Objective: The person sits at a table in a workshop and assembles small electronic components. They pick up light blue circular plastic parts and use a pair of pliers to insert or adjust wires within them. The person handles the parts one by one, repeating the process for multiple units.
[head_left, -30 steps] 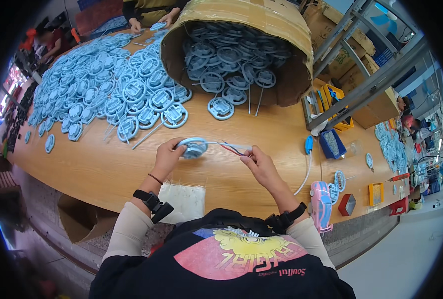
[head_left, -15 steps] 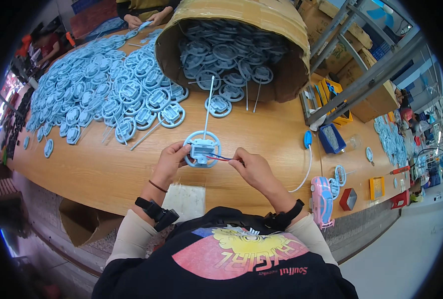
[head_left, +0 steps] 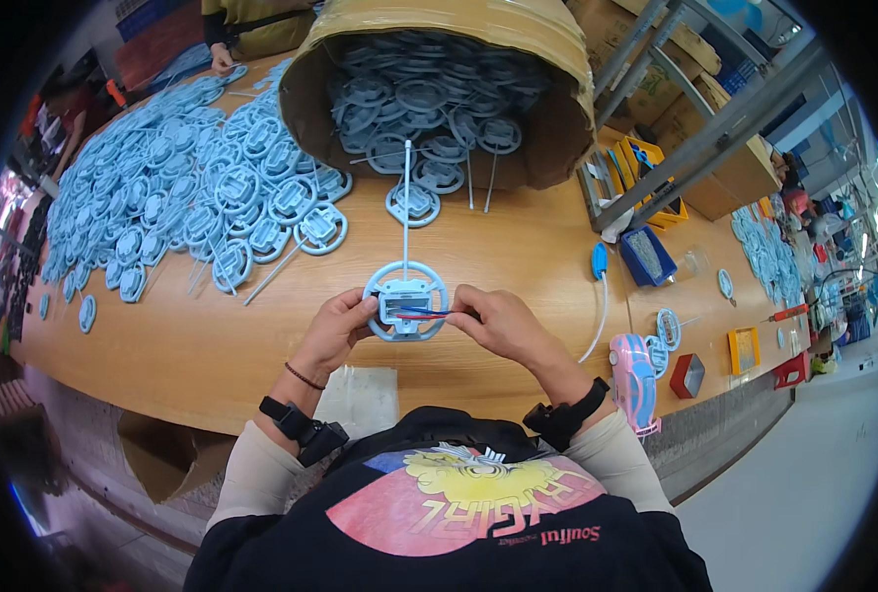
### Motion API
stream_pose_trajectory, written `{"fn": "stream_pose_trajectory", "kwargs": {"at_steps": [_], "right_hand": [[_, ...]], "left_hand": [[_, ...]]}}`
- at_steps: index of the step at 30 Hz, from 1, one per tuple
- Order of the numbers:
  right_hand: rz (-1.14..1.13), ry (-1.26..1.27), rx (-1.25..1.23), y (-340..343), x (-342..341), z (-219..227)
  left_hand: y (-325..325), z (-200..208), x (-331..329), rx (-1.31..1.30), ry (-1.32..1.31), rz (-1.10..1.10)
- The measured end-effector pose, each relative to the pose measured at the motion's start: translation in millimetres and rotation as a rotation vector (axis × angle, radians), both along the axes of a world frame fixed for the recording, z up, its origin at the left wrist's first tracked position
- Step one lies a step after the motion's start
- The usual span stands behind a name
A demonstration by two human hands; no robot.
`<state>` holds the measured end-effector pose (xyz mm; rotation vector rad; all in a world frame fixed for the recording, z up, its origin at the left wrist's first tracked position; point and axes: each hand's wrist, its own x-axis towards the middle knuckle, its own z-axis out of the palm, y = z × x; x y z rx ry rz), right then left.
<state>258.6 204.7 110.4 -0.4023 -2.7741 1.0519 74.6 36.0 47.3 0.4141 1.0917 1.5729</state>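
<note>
- The left hand (head_left: pixel 335 331) pinched the rim of a pale-blue moulded plastic wheel-shaped part with a long thin stem (head_left: pixel 405 296), held just above the smooth wooden table (head_left: pixel 518 247).
- The right hand (head_left: pixel 498 324) – fingers closed – gripped thin red and blue wires (head_left: pixel 427 313) at the part's boxy hub; fitting looked unfinished.
- Left, a spread of matching parts (head_left: pixel 172 197) lay flat, seemingly handled.
- Beyond, a tipped cardboard drum (head_left: pixel 439 94) held many more.
</note>
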Motion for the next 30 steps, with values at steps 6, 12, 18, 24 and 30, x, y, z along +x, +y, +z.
{"fn": "stream_pose_trajectory", "kwargs": {"at_steps": [6, 12, 18, 24, 30], "right_hand": [[-0.056, 0.041, -0.090, -7.9, 2.1, -19.3], [-0.103, 0.118, -0.140, -28.6, 6.3, -40.9], [-0.096, 0.098, -0.172, -27.6, 9.4, -56.5], [-0.080, 0.057, -0.278, -28.3, 9.9, -55.8], [-0.130, 0.018, -0.209, -27.4, 4.4, -60.1]], "left_hand": [[-8.4, -8.1, -6.8, 0.065, 0.072, -0.031], [-18.7, -20.4, 9.9, 0.063, -0.220, -0.020], [-14.1, -33.4, 19.9, 0.101, -0.461, -0.023], [-14.3, -44.3, 12.0, 0.112, -0.430, -0.033], [-10.4, -52.5, 15.8, -0.004, -0.441, 0.079]]}}
